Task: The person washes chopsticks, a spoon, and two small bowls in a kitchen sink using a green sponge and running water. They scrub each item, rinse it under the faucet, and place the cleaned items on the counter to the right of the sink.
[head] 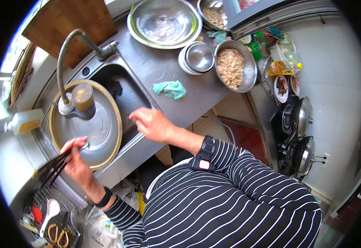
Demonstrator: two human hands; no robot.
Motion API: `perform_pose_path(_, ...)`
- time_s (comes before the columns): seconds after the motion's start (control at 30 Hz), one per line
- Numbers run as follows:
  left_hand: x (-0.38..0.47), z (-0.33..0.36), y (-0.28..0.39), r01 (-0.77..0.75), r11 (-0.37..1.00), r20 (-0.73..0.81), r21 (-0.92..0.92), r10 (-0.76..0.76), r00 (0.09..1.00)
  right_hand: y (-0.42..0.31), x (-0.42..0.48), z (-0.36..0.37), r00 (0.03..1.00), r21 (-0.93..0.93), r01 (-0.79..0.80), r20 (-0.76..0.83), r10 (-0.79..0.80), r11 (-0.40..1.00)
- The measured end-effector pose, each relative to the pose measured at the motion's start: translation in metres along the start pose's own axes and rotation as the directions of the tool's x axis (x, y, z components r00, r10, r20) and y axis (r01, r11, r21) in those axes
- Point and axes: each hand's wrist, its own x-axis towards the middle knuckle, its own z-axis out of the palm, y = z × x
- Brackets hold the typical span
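Note:
My left hand (79,166) grips a bundle of dark chopsticks (54,170) at the near left rim of a metal basin (119,124). A small shiny piece shows by its fingertips, too blurred to name. The basin sits in the sink (127,90), under a flexible-hose tap (62,62) with a clear-cased water filter (83,98) at its end. My right hand (154,124) hovers over the sink's near edge, fingers loosely bent and slightly blurred, with nothing seen in it. A crumpled green cloth (170,89) lies on the counter beyond it.
On the counter stand a large steel basin (165,21), stacked bowls (200,57) and a perforated bowl of minced food (231,68). A wooden board (72,28) leans behind the tap. A soap bottle (25,121) is left; a utensil rack (53,198) is lower left. Lidded pans (304,119) stand right.

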Motion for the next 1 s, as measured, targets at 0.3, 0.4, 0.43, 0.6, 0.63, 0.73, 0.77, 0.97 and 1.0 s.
perform_pose_path(0.3, -0.026, 0.027, -0.034, 0.120, 0.745, 0.251, 0.657, -0.365, 0.896, 0.048, 0.041, -0.019, 0.964, 0.148, -0.263, 0.063, 0.257, 0.953)
perform_pose_path(0.4, -0.042, 0.018, -0.035, 0.178, 0.714, 0.190, 0.678, -0.404, 0.895, 0.057, 0.130, -0.010, 0.969, 0.146, -0.125, -0.194, 0.152, 0.981)
perform_pose_path(0.43, -0.047, 0.015, -0.036, 0.175, 0.680, 0.178, 0.712, -0.416, 0.892, 0.060, 0.164, -0.004, 0.958, 0.102, -0.102, -0.257, 0.125, 0.990)
perform_pose_path(0.6, -0.062, 0.007, -0.043, 0.199, 0.679, 0.048, 0.706, -0.326, 0.944, 0.074, 0.259, 0.033, 0.894, 0.275, -0.327, -0.220, 0.390, 0.904)
perform_pose_path(0.63, -0.064, 0.008, -0.045, 0.222, 0.688, 0.015, 0.691, -0.320, 0.947, 0.075, 0.259, 0.036, 0.916, 0.152, -0.327, -0.193, 0.353, 0.933)
perform_pose_path(0.73, -0.061, 0.015, -0.054, 0.177, 0.730, 0.019, 0.660, -0.252, 0.968, 0.073, 0.231, 0.028, 0.960, 0.057, -0.248, -0.122, 0.254, 0.967)
perform_pose_path(0.77, -0.059, 0.019, -0.055, 0.154, 0.750, 0.027, 0.643, -0.223, 0.974, 0.068, 0.215, 0.019, 0.968, -0.028, -0.184, -0.182, 0.175, 0.983)
perform_pose_path(0.97, -0.020, 0.055, -0.055, 0.158, 0.641, 0.101, 0.751, -0.349, 0.932, 0.020, 0.070, 0.006, 0.832, 0.272, -0.437, 0.483, 0.271, 0.857)
perform_pose_path(1.0, -0.013, 0.064, -0.054, 0.099, 0.658, 0.130, 0.746, -0.290, 0.948, 0.014, 0.054, 0.012, 0.884, 0.421, -0.350, 0.443, 0.147, 0.837)
